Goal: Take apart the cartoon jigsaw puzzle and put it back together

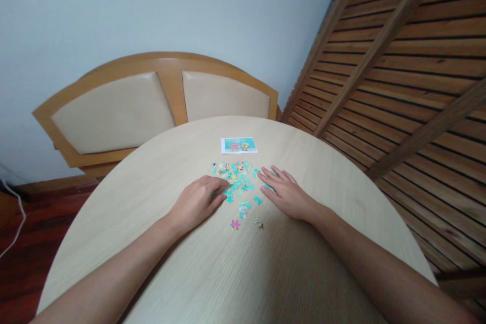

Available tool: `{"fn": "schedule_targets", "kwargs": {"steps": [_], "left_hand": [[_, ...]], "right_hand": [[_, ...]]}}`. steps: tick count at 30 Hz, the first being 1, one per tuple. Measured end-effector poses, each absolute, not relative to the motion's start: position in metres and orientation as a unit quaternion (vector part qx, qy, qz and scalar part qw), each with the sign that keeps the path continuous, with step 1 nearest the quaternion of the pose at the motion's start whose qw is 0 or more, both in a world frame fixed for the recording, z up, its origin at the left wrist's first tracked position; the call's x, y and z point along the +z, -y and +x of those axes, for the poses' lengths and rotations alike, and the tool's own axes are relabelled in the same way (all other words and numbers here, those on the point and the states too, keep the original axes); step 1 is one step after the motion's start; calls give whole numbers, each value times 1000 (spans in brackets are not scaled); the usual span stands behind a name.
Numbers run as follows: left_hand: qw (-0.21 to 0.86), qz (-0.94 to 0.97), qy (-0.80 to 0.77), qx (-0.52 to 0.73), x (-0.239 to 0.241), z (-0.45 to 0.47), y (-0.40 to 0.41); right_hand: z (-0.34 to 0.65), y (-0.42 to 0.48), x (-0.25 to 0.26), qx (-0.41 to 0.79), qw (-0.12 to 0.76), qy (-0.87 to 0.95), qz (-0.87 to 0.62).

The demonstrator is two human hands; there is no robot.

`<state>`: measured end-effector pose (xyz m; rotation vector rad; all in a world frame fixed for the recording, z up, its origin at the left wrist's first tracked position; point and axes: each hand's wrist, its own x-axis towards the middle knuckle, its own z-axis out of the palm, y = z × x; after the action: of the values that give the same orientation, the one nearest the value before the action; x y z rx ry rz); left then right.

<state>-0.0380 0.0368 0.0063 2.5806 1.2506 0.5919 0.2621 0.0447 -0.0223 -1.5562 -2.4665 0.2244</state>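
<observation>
A small heap of teal and yellow jigsaw pieces (237,177) lies in the middle of the round pale wooden table (152,187). My left hand (197,201) rests palm down at the heap's left edge, fingers stretched onto the pieces. On the heap's right side my right hand (286,192) lies flat with its fingers spread, fingertips over a few pieces. Neither hand holds anything. A pink piece (235,224) and two other loose pieces lie nearer to me, between my wrists.
A small printed picture card (239,145) lies beyond the heap. Behind the table stands a wooden bench back (167,76) with two beige cushions against a pale wall. A slatted wooden panel (398,61) leans at the right. A white cable (15,217) runs over the dark floor at left.
</observation>
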Motion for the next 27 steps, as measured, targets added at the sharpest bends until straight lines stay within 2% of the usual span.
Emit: {"fn": "schedule_targets", "kwargs": {"steps": [5,11,18,27], "left_hand": [[76,863,-468,174,6,-51,-42],[66,877,-447,164,2,-49,-42],[66,892,-389,220,7,-32,-25],[83,914,-340,206,2,-21,-12]], "right_hand": [[260,-38,-19,78,85,827,-549],[248,-31,-11,87,105,856,-498],[228,-46,-11,90,128,865,-476],[251,-48,-17,66,231,846,-476]]}}
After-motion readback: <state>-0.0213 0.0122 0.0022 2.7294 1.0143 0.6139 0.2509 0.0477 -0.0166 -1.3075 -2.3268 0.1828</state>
